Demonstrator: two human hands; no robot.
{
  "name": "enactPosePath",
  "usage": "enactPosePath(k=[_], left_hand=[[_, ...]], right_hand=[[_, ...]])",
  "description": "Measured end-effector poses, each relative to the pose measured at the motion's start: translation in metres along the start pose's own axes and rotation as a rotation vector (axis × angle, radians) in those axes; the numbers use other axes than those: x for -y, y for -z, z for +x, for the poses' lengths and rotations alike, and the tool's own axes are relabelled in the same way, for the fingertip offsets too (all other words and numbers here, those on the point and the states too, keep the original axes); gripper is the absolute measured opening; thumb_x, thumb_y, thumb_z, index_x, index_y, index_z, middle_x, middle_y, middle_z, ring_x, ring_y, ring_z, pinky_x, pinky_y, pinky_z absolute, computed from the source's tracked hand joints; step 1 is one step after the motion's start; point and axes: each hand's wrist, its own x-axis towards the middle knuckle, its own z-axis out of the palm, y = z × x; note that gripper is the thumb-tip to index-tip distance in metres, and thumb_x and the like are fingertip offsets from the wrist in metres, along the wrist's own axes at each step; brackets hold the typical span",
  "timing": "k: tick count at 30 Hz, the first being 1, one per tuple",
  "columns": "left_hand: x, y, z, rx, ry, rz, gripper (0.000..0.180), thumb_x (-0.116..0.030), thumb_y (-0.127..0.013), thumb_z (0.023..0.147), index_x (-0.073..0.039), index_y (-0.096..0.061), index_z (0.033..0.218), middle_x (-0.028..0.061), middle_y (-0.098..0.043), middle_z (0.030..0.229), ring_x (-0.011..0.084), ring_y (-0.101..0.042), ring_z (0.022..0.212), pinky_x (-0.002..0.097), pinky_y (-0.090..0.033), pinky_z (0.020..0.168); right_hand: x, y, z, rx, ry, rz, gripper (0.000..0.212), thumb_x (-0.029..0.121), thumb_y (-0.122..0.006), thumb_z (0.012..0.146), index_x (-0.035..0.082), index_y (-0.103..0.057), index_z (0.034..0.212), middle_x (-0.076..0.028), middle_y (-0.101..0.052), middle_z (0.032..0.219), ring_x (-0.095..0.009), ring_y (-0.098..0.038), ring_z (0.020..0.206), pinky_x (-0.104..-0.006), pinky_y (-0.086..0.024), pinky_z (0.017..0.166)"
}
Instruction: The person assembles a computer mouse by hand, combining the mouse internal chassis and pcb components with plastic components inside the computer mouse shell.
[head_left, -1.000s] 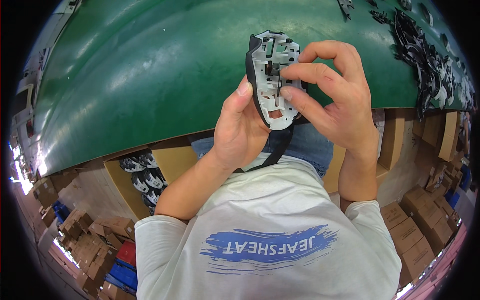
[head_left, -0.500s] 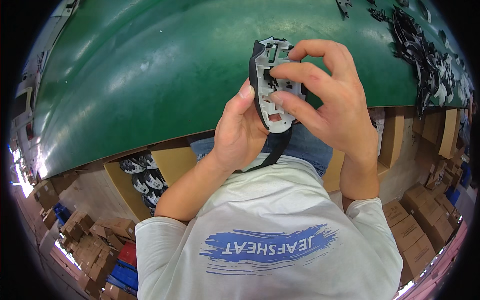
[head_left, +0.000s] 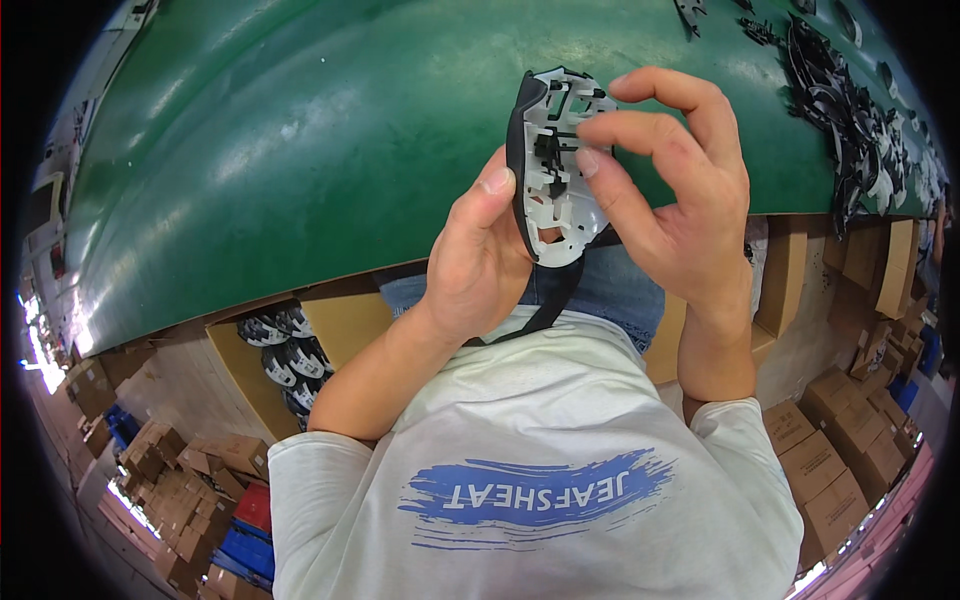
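Right hand point(head_left: 692, 195) shifted rightward, thumb point(head_left: 612, 190) nearer forefinger point(head_left: 627, 131); left hand point(head_left: 478, 245) grasping black-and-white shell point(head_left: 578, 218); right hand's grip: cannot tell

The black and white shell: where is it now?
In the head view, the shell is above and right of centre, held by the left hand, with the right hand at its right side.

White shell point(head_left: 549, 213) with black edge point(head_left: 516, 150), green tabletop point(head_left: 300, 170), white shirt point(head_left: 560, 400) with blue brushstroke print point(head_left: 590, 488), brown boxes point(head_left: 835, 505)
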Motion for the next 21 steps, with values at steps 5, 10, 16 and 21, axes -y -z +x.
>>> enactPosePath(k=[5,10,16,21], left_hand=[[0.001,0.000,0.001,0.027,-0.010,-0.054,0.055,-0.040,-0.033,0.115,-0.003,-0.058,0.146,0.0134,-0.068,0.140,0.0249,-0.065,0.131,0.0459,-0.048,0.116],[0.002,0.001,0.000,-0.022,0.011,-0.003,0.056,-0.042,-0.034,0.114,-0.003,-0.057,0.146,0.0129,-0.068,0.140,0.0245,-0.065,0.130,0.0462,-0.049,0.115],[-0.007,-0.013,0.003,-0.042,0.056,0.197,0.060,-0.043,-0.042,0.110,-0.004,-0.046,0.155,0.0088,-0.063,0.141,0.0185,-0.061,0.129,0.0381,-0.049,0.108],[-0.006,-0.017,0.004,-0.012,0.042,0.295,0.064,-0.047,-0.043,0.107,-0.005,-0.045,0.156,0.0084,-0.062,0.145,0.0185,-0.060,0.132,0.0375,-0.049,0.108]], right_hand=[[-0.003,0.004,0.006,0.007,0.034,-0.028,0.021,0.005,-0.085,0.082,0.004,-0.081,0.103,-0.012,-0.071,0.119,-0.027,-0.065,0.110,-0.0366,-0.054,0.091],[-0.008,0.008,0.012,0.074,0.101,0.029,0.020,0.005,-0.084,0.081,0.006,-0.079,0.100,-0.011,-0.071,0.117,-0.029,-0.065,0.109,-0.0398,-0.052,0.095],[0.002,0.005,0.012,-0.006,0.072,-0.124,0.017,0.004,-0.081,0.075,0.007,-0.072,0.089,-0.007,-0.071,0.106,-0.028,-0.066,0.103,-0.0492,-0.050,0.104],[0.012,0.005,0.010,-0.078,0.053,-0.256,0.016,0.005,-0.079,0.073,0.008,-0.070,0.086,-0.004,-0.071,0.102,-0.026,-0.068,0.098,-0.0561,-0.047,0.111]])
